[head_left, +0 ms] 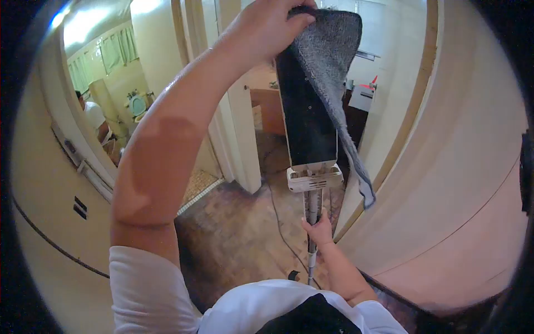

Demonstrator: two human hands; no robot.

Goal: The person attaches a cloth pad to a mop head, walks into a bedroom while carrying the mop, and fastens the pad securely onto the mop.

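My left hand is raised at the top centre, its fingers pinched on the upper edge of a grey cloth pad. The pad is partly peeled from a flat black mop head and hangs down along its right side in a long strip. The mop head stands upright, its white joint at the lower end. Below the joint, my right hand is wrapped round the metal pole.
A doorway stands ahead, with a white door at its left and a wall on the right. A dark cable crosses the brown floor. Through the left opening, a person is near a toilet.
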